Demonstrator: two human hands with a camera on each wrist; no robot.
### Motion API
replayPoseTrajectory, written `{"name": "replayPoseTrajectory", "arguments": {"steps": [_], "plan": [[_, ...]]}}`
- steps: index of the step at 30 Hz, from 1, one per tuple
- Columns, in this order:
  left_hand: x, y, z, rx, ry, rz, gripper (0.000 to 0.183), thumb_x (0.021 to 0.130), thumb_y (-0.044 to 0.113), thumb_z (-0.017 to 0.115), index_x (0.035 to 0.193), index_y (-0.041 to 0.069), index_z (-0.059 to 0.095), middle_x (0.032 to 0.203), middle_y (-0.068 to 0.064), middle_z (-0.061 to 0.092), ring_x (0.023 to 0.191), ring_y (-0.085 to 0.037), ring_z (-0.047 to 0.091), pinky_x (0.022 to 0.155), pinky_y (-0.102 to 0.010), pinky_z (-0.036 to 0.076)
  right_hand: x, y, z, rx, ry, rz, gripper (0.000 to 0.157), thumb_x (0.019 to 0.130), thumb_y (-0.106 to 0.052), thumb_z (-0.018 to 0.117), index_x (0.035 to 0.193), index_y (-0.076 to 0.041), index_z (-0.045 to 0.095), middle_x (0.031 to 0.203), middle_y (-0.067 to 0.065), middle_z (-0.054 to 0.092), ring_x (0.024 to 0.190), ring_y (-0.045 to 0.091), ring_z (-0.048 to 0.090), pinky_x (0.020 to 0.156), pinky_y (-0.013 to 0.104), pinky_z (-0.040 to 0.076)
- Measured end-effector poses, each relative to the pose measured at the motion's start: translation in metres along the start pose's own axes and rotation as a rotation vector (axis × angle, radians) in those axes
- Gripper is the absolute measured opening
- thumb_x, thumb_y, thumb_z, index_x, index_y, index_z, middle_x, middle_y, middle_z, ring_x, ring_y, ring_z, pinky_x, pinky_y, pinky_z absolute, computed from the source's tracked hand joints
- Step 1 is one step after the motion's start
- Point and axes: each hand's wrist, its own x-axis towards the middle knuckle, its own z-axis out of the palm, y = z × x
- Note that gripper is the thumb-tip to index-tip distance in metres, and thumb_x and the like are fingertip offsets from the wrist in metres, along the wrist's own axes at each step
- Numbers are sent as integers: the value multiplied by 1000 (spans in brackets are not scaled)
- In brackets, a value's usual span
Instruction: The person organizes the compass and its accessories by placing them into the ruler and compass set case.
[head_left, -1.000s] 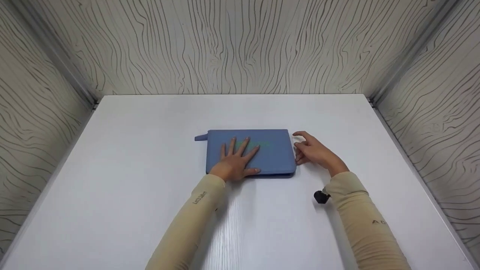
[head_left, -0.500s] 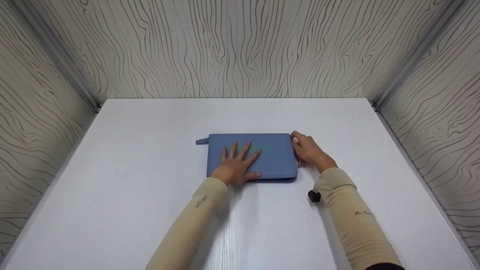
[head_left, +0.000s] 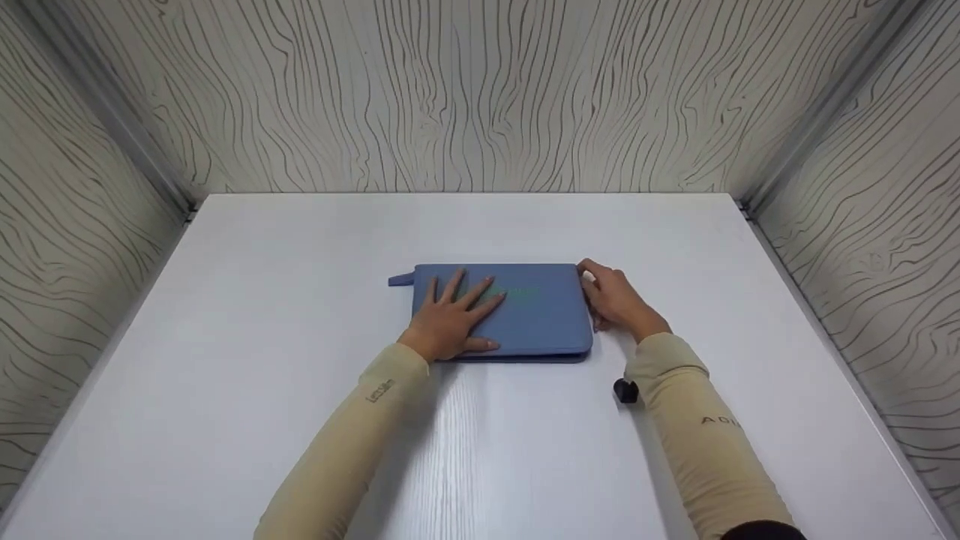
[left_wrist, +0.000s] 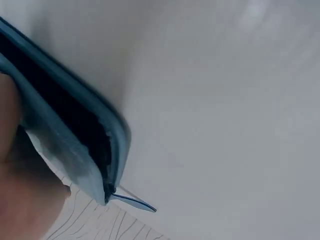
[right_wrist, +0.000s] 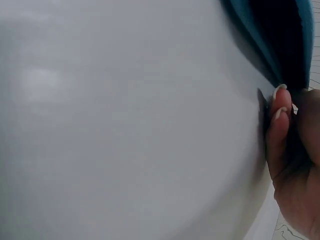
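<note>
A blue zip case (head_left: 544, 319) with green lettering lies flat on the white table. My left hand (head_left: 442, 326) rests on the left part of its cover, fingers spread and straight. At the case's right edge, near the far corner, my right hand (head_left: 616, 298) has its fingers curled, pinching at the zipper; the pull itself is hidden by the fingers. In the right wrist view the dark opening (right_wrist: 280, 40) narrows right at those fingertips. The left wrist view shows the unzipped near side gaping, with a small strap (left_wrist: 134, 202) beyond its left end.
The white table (head_left: 262, 337) extends around the case on all sides. Wood-grain patterned panels (head_left: 465, 97) stand at the back and both sides. A black device (head_left: 625, 391) is worn at the right wrist.
My right hand has moved left from beside the case to its right edge, and its fingers have closed in there. My left hand has slid a little left on the cover.
</note>
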Motion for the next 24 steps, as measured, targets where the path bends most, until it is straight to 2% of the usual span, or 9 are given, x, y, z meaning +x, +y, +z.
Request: {"name": "replayPoseTrajectory", "arguments": {"steps": [6, 12, 17, 24], "plan": [[-1, -2, -2, -172, -63, -13, 85, 99, 70, 43, 166, 29, 11, 173, 1, -2, 157, -37, -6, 121, -66, 4, -3, 3, -1, 115, -26, 35, 23, 110, -12, 40, 128, -6, 52, 59, 6, 59, 38, 16, 56, 40, 34, 50], [0, -1, -4, -165, -84, -25, 80, 101, 69, 38, 166, 31, 10, 173, 2, -3, 157, -37, -8, 121, -65, 1, -1, 2, -2, 107, -46, 40, 20, 110, -13, 41, 128, -7, 48, 61, 7, 59, 39, 16, 56, 41, 33, 50], [0, -2, -3, -176, -93, -29, 79, 101, 68, 38, 166, 31, 10, 173, 2, -3, 157, -36, -8, 122, -64, 1, 0, 2, -1, 82, -69, 39, 23, 110, -14, 44, 131, -5, 49, 62, 8, 62, 39, 16, 57, 41, 33, 50], [1, -4, -3, -180, -107, -30, 81, 101, 69, 38, 166, 32, 8, 173, 2, -7, 157, -37, -11, 121, -65, -1, 6, -2, 2, 80, -21, 5, 21, 109, -8, 42, 125, -1, 53, 61, 9, 60, 38, 15, 55, 39, 31, 48]]}}
